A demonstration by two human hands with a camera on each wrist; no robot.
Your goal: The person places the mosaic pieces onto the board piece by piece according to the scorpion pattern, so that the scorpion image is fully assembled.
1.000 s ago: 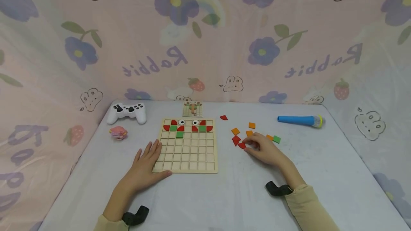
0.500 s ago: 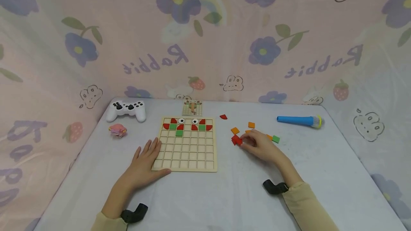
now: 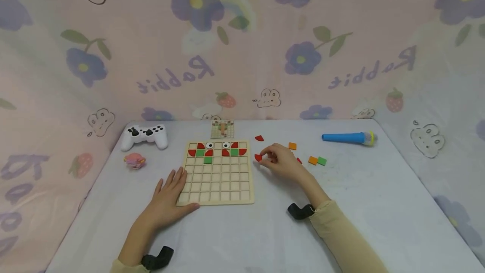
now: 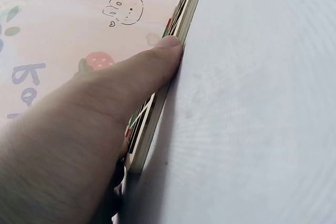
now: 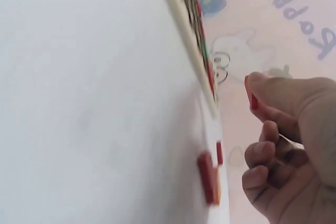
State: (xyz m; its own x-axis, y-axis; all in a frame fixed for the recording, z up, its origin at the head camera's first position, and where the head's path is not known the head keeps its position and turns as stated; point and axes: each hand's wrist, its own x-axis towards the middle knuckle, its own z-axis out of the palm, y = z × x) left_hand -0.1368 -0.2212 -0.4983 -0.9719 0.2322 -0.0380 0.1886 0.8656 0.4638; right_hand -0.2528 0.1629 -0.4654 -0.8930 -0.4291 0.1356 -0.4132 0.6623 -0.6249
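Pinching a red piece (image 3: pixel 258 157) beside the gridded board (image 3: pixel 213 186)

We hold the red piece between the thumb and forefinger of our right hand (image 3: pixel 280 161), raised above the white table (image 3: pixel 227 239) just off the board's right edge; our other right fingers curl in loosely. Our left hand (image 3: pixel 168 201) lies spread wide, fingers touching the board's left edge and thumb resting on its near edge.

Pieces sit in the board's three farthest rows of cells. In the farthest we see two eye discs (image 3: pixel 209 145), each with a red corner piece (image 3: pixel 201 145) on its outer side. The second row has two groups, each red, green, red. One green square (image 3: pixel 208 160) fills a cell in the third.

Beyond the board lies a small pattern card (image 3: pixel 222 129). To the right are a lone red wedge (image 3: pixel 259 137), orange squares (image 3: pixel 292 145) and a loose green tile (image 3: pixel 321 161); our hand partly hides others. Farther right rests a blue microphone (image 3: pixel 345 137); at left, a white controller (image 3: pixel 144 136) and a pink toy (image 3: pixel 134 160).
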